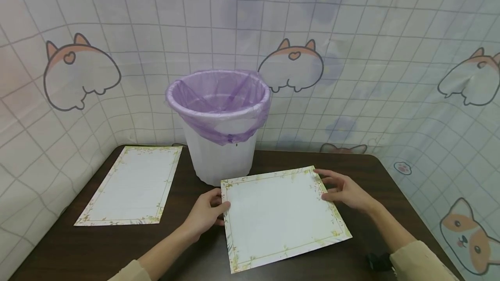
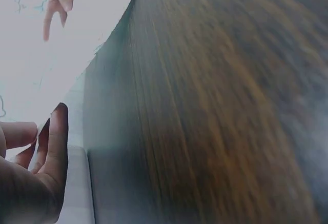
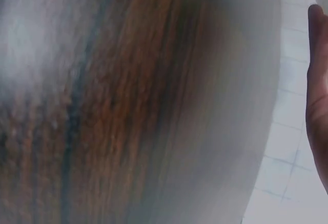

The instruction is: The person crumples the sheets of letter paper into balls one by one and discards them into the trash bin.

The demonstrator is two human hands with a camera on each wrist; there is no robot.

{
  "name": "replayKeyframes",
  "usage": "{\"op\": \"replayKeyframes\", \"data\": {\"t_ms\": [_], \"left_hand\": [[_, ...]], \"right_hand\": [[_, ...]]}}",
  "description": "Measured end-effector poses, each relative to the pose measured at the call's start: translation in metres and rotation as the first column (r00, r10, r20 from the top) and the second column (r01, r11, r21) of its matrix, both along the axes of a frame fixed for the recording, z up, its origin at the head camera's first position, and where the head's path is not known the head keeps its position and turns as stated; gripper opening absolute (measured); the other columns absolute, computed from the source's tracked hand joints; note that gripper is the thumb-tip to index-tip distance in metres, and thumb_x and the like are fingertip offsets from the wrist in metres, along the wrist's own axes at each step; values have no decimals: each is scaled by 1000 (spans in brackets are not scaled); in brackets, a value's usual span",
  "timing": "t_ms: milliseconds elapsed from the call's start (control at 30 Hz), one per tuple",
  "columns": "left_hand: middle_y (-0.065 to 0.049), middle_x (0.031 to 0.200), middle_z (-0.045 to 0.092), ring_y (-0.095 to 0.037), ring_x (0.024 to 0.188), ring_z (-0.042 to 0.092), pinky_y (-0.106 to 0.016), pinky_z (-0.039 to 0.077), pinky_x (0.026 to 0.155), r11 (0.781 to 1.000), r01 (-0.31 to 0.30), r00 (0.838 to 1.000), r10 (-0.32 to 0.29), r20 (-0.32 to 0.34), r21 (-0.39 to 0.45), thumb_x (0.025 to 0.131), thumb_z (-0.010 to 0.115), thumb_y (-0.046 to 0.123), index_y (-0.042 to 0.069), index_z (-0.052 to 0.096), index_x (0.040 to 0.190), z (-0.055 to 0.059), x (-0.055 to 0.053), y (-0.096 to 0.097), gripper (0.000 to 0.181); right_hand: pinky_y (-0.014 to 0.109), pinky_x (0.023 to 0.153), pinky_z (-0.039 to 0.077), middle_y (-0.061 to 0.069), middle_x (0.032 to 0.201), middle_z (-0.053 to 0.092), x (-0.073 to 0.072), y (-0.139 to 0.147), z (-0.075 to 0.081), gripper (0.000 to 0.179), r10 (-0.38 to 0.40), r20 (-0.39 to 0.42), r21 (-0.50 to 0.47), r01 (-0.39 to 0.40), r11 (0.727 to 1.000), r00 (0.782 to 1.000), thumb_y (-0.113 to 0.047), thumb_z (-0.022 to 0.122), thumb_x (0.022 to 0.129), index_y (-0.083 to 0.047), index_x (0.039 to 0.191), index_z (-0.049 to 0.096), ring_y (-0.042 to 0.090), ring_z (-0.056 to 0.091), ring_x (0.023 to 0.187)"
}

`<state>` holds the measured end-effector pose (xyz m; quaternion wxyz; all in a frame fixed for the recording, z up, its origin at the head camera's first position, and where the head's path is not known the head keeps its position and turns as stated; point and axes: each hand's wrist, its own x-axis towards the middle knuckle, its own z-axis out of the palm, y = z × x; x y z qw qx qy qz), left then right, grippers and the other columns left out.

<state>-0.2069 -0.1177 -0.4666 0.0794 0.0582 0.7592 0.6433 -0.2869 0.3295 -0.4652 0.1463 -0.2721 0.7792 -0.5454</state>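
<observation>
A white sheet of paper (image 1: pixel 283 218) with a gold floral border is held in front of me, tilted above the dark table. My left hand (image 1: pixel 207 211) pinches its left edge, thumb on top and fingers behind. In the left wrist view the thumb and fingers (image 2: pixel 56 142) meet at the sheet's edge. At the far right corner my right hand (image 1: pixel 345 190) grips the opposite edge, with the thumb on the top face. Only part of the right hand (image 3: pixel 320 96) enters the right wrist view, where the grip is out of frame.
Behind the sheet stands a white bin (image 1: pixel 224 155) lined with a purple bag (image 1: pixel 234 131). Another bordered sheet (image 1: pixel 133 185) lies flat on the dark wooden table (image 1: pixel 187 255) at left. A small black object (image 1: pixel 379 262) sits by the right sleeve. Patterned cloth walls (image 1: pixel 156 55) surround the table.
</observation>
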Motion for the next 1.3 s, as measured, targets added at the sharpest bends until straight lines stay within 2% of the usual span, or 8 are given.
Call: {"op": "replayKeyframes", "data": {"t_ms": [67, 167, 300, 667, 900, 1033, 1133, 1300], "left_hand": [[-13, 98, 68, -24, 87, 65, -41, 61, 63, 1000, -17, 1000, 17, -6, -8, 100, 66, 6, -4, 59, 129, 1, 1, -2, 32], [-12, 97, 69, -23, 82, 65, -41, 60, 60, 999, -53, 999, 53, -11, -8, 98, 68, 5, -1, 55, 135, 2, 4, -5, 39], [-15, 103, 68, -25, 76, 67, -40, 60, 59, 993, -111, 994, 111, -10, 31, 95, 72, 4, 11, 44, 149, 5, 8, -9, 61], [-16, 134, 57, -14, 57, 49, -27, 46, 56, 998, 52, 997, -54, -47, -41, 89, 77, 0, 8, 65, 133, 7, 24, -17, 46], [-12, 134, 60, -10, 51, 32, -25, 36, 50, 997, 44, 997, -48, -56, -68, 87, 79, 0, 9, 64, 136, 7, 26, -25, 52], [-14, 113, 62, -10, 52, 33, -24, 36, 50, 994, 56, 997, -62, -56, -96, 86, 79, 0, 10, 64, 136, 8, 26, -28, 53], [-13, 93, 54, -10, 51, 29, -23, 32, 48, 992, 54, 997, -60, -48, -111, 86, 79, -1, 11, 65, 136, 9, 27, -31, 53], [-13, 89, 52, -10, 51, 27, -23, 30, 47, 992, 64, 996, -71, -58, -112, 86, 79, 0, 10, 64, 137, 10, 27, -32, 54]], "right_hand": [[34, 73, 58, 27, 149, 46, 1, -1, 1, 64, 59, 7, -13, -59, 998, 998, 1, 71, 95, -1, 153, 44, 17, 68, 76], [29, 66, 53, 5, 105, 69, 4, -4, 1, 52, 125, 12, -25, -125, 992, 992, 4, 69, 94, 7, 144, 52, 10, 43, 53], [27, 60, 49, -6, 77, 51, 8, -9, 1, 48, 137, 4, -27, -137, 990, 991, 4, 69, 95, 8, 140, 55, 12, 29, 49], [28, 71, 56, 20, 137, 60, 17, -14, 5, 49, 104, 3, -45, -104, 994, 995, 2, 70, 95, 8, 141, 54, 10, 46, 56], [27, 73, 54, 8, 107, 62, 22, -16, 3, 56, 199, 76, -107, -190, 976, 977, 8, 66, 95, 11, 146, 46, 5, 41, 59], [38, 83, 59, 24, 144, 50, 26, -13, 3, 69, 310, 157, -201, -277, 940, 938, 14, 55, 97, 7, 158, 23, 19, 69, 94], [52, 91, 56, 33, 159, 27, 29, -12, 4, 83, 358, 209, -267, -299, 916, 910, 17, 48, 99, -2, 163, -1, 39, 60, 124], [51, 94, 55, 29, 158, 34, 31, -14, 5, 86, 330, 229, -308, -253, 917, 916, 18, 50, 99, -4, 162, -5, 39, 60, 124]]}}
